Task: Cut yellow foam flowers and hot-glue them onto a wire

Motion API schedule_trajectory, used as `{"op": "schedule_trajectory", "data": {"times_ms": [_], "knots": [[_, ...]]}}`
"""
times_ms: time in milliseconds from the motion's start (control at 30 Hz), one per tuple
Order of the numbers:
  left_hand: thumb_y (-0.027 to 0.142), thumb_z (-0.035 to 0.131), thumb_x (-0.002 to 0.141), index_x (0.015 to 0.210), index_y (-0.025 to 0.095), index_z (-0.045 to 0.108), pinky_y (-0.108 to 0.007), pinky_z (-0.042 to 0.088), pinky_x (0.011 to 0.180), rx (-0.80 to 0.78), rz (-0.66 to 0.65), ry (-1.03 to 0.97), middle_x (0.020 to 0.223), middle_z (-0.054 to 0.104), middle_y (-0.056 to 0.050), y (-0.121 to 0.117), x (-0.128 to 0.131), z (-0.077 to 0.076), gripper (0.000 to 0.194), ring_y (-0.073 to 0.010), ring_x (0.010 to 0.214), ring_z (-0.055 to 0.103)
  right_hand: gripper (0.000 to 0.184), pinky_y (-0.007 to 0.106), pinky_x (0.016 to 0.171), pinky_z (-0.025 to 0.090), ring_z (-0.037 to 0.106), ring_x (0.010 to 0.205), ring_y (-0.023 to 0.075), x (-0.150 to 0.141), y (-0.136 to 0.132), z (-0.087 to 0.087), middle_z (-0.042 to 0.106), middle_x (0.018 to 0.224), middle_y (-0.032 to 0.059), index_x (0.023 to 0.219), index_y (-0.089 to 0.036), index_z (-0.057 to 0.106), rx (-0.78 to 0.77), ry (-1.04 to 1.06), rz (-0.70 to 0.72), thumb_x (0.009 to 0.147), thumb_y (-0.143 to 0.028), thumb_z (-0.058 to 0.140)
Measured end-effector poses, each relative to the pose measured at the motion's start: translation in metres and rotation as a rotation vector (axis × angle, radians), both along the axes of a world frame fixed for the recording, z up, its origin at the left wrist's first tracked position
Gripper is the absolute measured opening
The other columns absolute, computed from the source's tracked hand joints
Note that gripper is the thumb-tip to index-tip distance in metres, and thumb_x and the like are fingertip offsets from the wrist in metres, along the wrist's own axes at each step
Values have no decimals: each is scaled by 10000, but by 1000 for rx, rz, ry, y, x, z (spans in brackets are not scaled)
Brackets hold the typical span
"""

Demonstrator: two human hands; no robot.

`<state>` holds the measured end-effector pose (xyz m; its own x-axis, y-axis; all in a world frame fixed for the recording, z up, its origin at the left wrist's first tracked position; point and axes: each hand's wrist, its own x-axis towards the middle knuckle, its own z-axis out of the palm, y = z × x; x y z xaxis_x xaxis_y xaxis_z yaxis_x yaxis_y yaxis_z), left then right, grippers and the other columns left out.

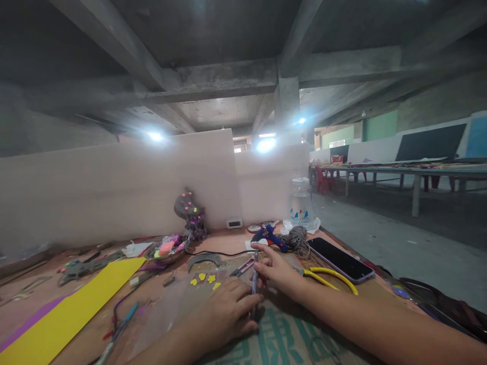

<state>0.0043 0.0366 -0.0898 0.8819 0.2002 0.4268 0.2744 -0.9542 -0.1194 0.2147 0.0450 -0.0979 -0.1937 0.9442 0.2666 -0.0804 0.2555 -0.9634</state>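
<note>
Both my hands are over the middle of the worktable, at a slim pale purple pen-like stick (254, 276) that stands lengthwise between them. My left hand (230, 308) has its fingers closed at the near end of the stick. Bent around its far end are the fingers of my right hand (277, 268). Just left of the stick lies a pink utility knife (242, 266). Several small yellow flower and heart shapes (211, 279) rest on a clear sheet beyond my left hand. To the right of my right hand are yellow-handled pliers (331, 279).
A blue glue gun (269, 237), a ball of grey cord (298, 239) and a phone (340, 258) lie at the right. A water jug (300, 205) stands behind them. Yellow sheet (76, 314) covers part of the left. A decorated crescent ornament (188, 208) stands at the back.
</note>
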Motion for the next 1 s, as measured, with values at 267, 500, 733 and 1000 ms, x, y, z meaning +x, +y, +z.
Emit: {"op": "schedule_trajectory", "data": {"times_ms": [267,500,733,1000], "knots": [[317,635,860,1032,190,594,-346,471,855,73,-70,-35,952,662,-73,2,2,-3,218,-213,871,588,769,242,504,421,593,489,125,-1,-4,2,658,666,-23,1300,-163,384,3,-22,30,721,-547,712],[322,628,863,1019,191,592,-325,470,802,119,-54,-25,920,660,-59,2,2,-6,207,-210,837,589,758,220,458,404,590,476,120,-1,-4,3,652,669,-28,1260,-168,411,-43,-48,17,692,-559,726],[304,659,814,1048,209,602,-338,462,836,45,-8,-39,943,648,-48,-1,1,-1,259,-219,890,578,876,225,466,412,569,480,121,-2,-5,1,590,605,-67,1442,-145,286,-14,-113,-19,753,-513,683],[350,564,883,1108,173,597,-376,446,891,-36,84,-95,1037,644,-86,0,-2,5,288,-235,970,551,568,381,852,491,633,886,203,-6,-22,4,672,1062,79,1440,-208,415,306,-617,-196,882,-247,517]]}}
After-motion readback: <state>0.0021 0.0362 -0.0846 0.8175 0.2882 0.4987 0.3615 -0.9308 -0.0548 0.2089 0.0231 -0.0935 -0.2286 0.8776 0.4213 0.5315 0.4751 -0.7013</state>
